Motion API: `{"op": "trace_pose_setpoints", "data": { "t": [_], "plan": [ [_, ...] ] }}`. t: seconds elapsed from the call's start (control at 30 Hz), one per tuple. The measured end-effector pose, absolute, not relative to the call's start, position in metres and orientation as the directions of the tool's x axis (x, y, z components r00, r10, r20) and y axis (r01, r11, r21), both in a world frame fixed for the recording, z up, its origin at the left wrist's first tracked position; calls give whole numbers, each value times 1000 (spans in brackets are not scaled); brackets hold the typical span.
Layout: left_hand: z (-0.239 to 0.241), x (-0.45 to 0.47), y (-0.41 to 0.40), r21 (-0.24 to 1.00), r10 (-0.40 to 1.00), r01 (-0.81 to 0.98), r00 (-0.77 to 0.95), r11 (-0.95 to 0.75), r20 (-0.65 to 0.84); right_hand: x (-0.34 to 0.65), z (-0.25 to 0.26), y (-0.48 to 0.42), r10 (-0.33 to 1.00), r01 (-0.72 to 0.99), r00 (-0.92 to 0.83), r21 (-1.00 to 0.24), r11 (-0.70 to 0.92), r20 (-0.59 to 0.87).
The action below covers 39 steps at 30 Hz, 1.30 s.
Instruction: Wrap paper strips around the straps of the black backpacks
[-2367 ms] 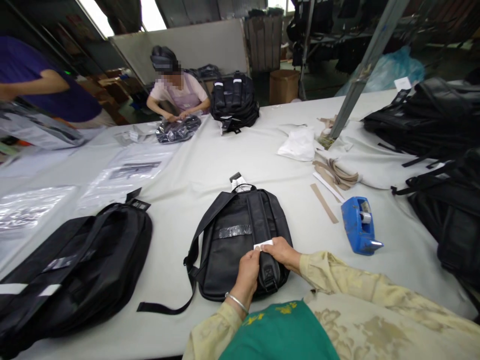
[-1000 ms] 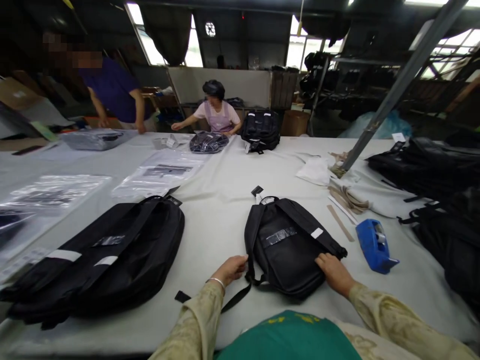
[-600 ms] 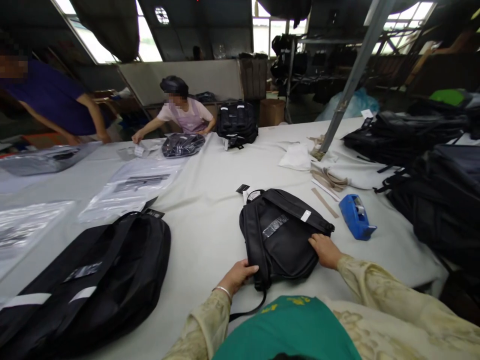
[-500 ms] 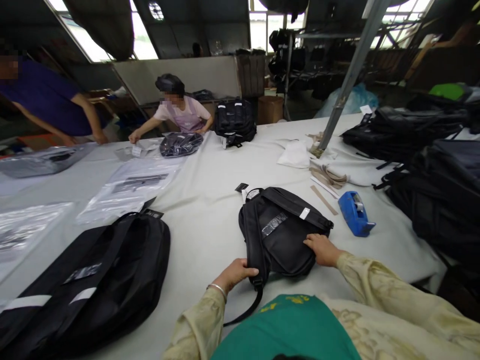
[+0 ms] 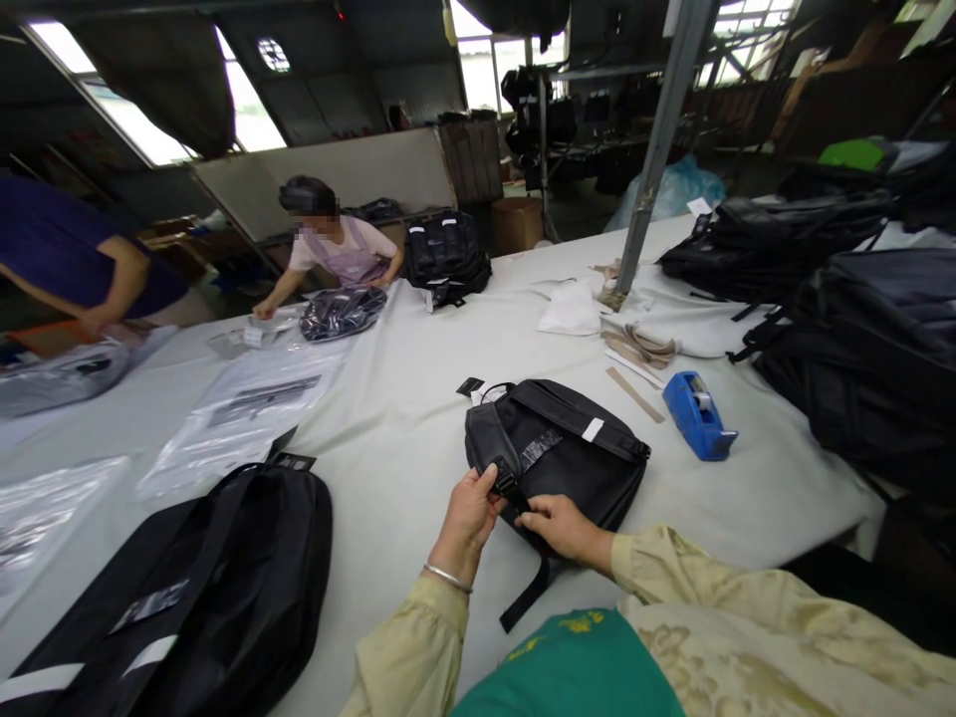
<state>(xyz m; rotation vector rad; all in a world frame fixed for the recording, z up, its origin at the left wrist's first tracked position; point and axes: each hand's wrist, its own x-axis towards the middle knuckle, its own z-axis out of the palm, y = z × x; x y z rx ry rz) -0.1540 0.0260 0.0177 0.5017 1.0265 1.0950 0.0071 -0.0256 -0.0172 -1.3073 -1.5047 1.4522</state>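
Note:
A black backpack point(image 5: 590, 468) lies on the white-covered table in front of me, its shoulder straps facing up. My left hand point(image 5: 472, 508) is closed on the left shoulder strap point(image 5: 489, 443) near its buckle point(image 5: 508, 485), the thumb on top. Just right of it, my right hand point(image 5: 560, 526) pinches the strap webbing point(image 5: 532, 508) below the buckle. The webbing's loose end point(image 5: 525, 596) hangs down toward my green apron. The other shoulder strap point(image 5: 572, 413), with a white band around it, lies along the backpack's upper right side. A black tag point(image 5: 470, 386) sticks out at the top handle.
A blue tape dispenser point(image 5: 699, 416) stands right of the backpack, near tan strips point(image 5: 638, 349). Another black backpack point(image 5: 246, 578) lies at left, with clear plastic bags point(image 5: 246, 408) behind it. Black bags point(image 5: 858, 368) are piled at right. A metal post point(image 5: 657, 149) rises from the table. Two people work across it.
My right hand has moved left from the backpack's right edge to the strap webbing. My left hand has raised the strap's lower end and folded it up toward the backpack's middle.

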Motion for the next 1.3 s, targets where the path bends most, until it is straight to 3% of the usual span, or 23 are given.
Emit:
{"op": "trace_pose_setpoints", "data": {
  "t": [0.1, 0.27, 0.43, 0.57, 0.77, 0.93, 1.0, 1.13, 1.3],
  "plan": [
    [16, -149, 25, 761, 900, -514, 56, 397, -432, 9, -17, -21, 961, 163, -183, -970, -179, -208],
    [4, -136, 20, 725, 889, -568, 24, 389, -457, 9, -7, -4, 981, 191, -125, -974, -123, -148],
    [7, -139, 25, 723, 891, -597, -28, 348, -452, 7, -9, 1, 963, 105, -247, -991, -81, -105],
    [16, -144, 31, 732, 897, -591, -32, 338, -440, 6, -15, -1, 962, 97, -197, -980, -172, -188],
    [23, -143, 37, 706, 897, -645, -73, 291, -436, -2, 12, 21, 978, 97, -210, -995, 6, -14],
    [39, -151, 49, 732, 904, -616, -74, 291, -422, 3, -2, 10, 943, 172, -311, -983, -69, -121],
    [48, -153, 53, 738, 908, -615, -84, 277, -411, 2, -2, 12, 950, 191, -294, -981, -44, -100],
    [72, -153, 64, 753, 912, -615, -130, 233, -388, -9, 30, 33, 972, 179, -231, -980, 85, 42],
    [99, -155, 80, 775, 920, -590, -132, 227, -370, -18, 62, 44, 984, 142, -167, -987, 80, 56]
  ]
}}
